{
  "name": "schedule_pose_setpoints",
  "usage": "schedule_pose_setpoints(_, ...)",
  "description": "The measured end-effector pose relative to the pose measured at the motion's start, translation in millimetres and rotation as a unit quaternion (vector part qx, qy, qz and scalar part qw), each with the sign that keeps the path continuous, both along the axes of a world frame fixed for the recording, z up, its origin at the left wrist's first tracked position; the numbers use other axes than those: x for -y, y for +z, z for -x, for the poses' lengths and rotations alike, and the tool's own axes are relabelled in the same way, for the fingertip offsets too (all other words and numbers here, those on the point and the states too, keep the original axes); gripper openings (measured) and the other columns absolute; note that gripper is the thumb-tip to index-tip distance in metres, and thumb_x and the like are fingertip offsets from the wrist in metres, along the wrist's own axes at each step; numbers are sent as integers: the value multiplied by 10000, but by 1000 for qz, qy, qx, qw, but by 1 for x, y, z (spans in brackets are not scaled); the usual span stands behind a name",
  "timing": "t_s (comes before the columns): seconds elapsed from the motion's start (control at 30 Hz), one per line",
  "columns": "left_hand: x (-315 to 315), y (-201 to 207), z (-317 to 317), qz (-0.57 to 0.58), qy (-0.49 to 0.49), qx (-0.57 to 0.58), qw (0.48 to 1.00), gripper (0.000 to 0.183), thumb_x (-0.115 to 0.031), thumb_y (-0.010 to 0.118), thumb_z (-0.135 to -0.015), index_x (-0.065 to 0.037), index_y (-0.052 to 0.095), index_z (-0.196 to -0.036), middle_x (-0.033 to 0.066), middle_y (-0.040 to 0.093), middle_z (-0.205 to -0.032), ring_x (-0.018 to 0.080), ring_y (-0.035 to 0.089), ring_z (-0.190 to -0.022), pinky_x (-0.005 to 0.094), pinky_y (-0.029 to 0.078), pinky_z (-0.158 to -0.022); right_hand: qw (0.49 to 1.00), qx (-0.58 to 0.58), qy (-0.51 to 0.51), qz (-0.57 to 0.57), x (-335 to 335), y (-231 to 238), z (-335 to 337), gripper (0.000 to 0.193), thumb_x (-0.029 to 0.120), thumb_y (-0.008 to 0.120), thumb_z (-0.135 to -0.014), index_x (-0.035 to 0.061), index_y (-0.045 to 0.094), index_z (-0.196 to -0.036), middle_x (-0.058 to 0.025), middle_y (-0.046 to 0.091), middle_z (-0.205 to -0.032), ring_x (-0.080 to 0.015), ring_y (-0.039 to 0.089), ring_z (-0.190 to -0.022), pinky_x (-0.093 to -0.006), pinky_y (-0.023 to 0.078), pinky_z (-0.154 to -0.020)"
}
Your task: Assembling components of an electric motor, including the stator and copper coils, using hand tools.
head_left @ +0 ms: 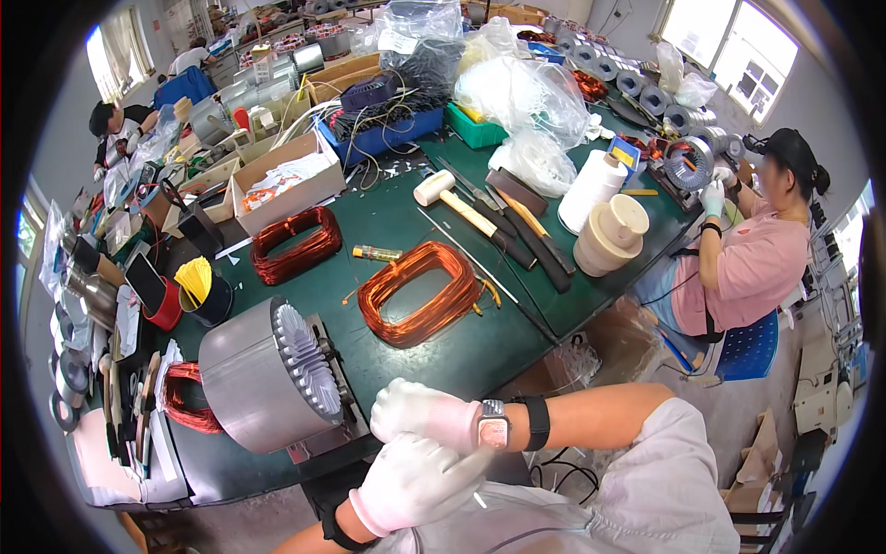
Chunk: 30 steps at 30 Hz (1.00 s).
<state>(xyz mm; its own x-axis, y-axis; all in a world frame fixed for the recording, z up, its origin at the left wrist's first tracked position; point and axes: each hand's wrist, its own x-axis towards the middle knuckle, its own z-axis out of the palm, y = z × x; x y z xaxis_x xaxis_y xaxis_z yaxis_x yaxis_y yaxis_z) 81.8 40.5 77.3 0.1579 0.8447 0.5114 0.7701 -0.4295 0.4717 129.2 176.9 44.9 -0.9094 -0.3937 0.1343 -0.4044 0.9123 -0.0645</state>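
Note:
Both my hands wear white gloves and are in front of the table's near edge. My right hand [420, 413] is curled closed, with no object showing in it; its fingertips are partly hidden. On that wrist sit a square-faced smartwatch [494, 430] and a black band [534, 423]. My left hand [411, 485] lies below it, index finger stretched to the watch face and the other fingers bent. Closest to the hands is a grey metal stator core [254, 383], lying on its side with white paper liners fanning from its slots. Beyond lies an oval copper wire coil [415, 295].
The green tabletop [503, 355] bears a darker copper coil [295, 245], a mallet [443, 192], several long-handled tools, white thread cones [591, 189] and a carton of paper pieces [286, 180]. A co-worker in pink [748, 240] sits at the right, handling another stator.

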Motion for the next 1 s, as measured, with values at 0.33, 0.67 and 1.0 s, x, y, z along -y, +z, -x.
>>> schedule_pose_setpoints(0.33,1,3,4,-4,-21,9,1000,430,-134,752,-773,-65,753,-1197,18,554,-599,207,605,-525,365,497,-515,997,64,-24,-32,6,-5,4,121,253,719,-791,146,773,-775,-36,746,-818,-226,735,-882,-370,539,-749)
schedule_pose_setpoints(0.67,9,0,4,4,-2,4,1000,381,-113,777,-751,-63,771,-1129,18,560,-613,205,615,-541,365,490,-516,999,46,-22,-20,9,-7,5,136,274,727,-763,146,770,-742,-41,737,-769,-236,740,-828,-368,532,-704)
schedule_pose_setpoints(1.0,8,5,3,-23,13,45,999,364,-117,815,-723,-54,780,-1080,37,620,-660,238,629,-569,390,500,-535,999,37,-18,-7,7,-1,6,154,289,727,-773,142,772,-762,-55,743,-788,-246,743,-851,-367,535,-718)
